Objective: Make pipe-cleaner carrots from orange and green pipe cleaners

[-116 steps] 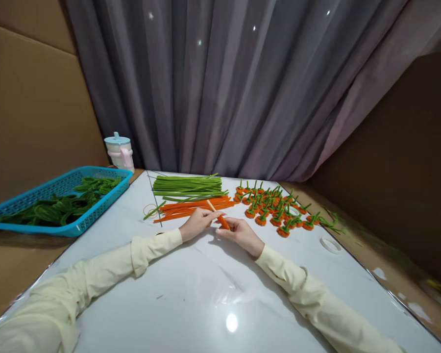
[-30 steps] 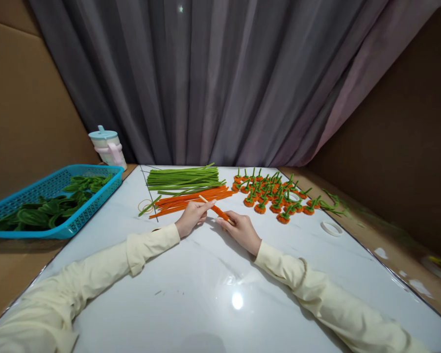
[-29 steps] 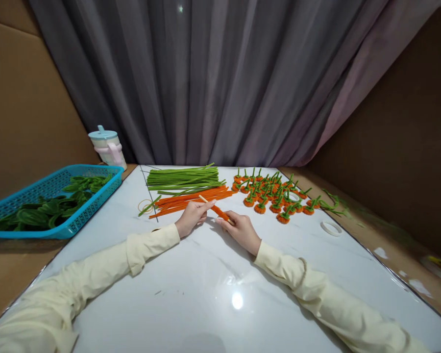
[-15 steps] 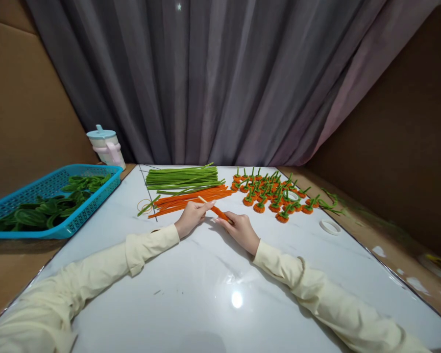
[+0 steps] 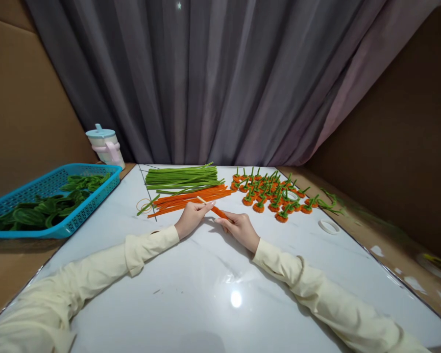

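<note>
Both hands meet over the middle of a white table (image 5: 206, 294). My left hand (image 5: 191, 217) pinches a thin pale stick (image 5: 203, 200) that has an orange pipe cleaner (image 5: 218, 212) wound around it. My right hand (image 5: 238, 228) is closed on the wound orange part at the stick's near end. Just beyond the hands lie a bundle of straight orange pipe cleaners (image 5: 185, 200) and a bundle of green pipe cleaners (image 5: 182, 177). To the right sit several small orange pieces with green stems (image 5: 270, 196).
A blue basket (image 5: 73, 221) of green loops stands at the left on a brown surface. A pale cup with a blue lid (image 5: 105, 145) is behind it. A white tape ring (image 5: 329, 226) lies near the table's right edge. Grey curtain and cardboard walls close the back.
Since nearly four seconds ago the view has tilted slightly and the wound orange part on the stick looks longer. Over the last second the hands have hardly moved.
</note>
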{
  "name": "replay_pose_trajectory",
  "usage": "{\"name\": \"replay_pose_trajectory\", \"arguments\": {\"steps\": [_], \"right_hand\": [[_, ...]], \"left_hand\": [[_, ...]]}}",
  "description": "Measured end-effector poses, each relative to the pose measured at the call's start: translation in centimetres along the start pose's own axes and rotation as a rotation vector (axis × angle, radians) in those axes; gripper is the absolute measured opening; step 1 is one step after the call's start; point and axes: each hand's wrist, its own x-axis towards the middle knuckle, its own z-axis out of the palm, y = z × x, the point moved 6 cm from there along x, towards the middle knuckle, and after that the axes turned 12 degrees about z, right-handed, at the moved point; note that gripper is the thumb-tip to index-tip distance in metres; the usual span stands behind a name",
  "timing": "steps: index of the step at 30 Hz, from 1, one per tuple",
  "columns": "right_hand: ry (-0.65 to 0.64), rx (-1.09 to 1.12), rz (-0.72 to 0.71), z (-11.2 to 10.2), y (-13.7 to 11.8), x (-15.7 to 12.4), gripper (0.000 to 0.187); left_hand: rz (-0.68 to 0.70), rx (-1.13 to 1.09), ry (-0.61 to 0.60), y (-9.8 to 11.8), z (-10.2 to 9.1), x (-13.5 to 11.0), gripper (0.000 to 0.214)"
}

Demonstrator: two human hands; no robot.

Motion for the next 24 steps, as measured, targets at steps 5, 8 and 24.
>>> {"name": "replay_pose_trajectory", "arguments": {"steps": [5, 8, 24], "right_hand": [[-0.010, -0.025, 0.023, 0.1, 0.1, 0.1, 0.044], [-0.008, -0.017, 0.047, 0.2, 0.2, 0.1, 0.040], [-0.012, 0.000, 0.019, 1.2, -0.4, 1.3, 0.047]], "left_hand": [[0.016, 0.038, 0.026, 0.4, -0.2, -0.1, 0.056], [0.019, 0.052, 0.030, 0.3, -0.3, -0.1, 0.057], [-0.025, -0.061, 0.085, -1.2, -0.9, 0.4, 0.054]]}}
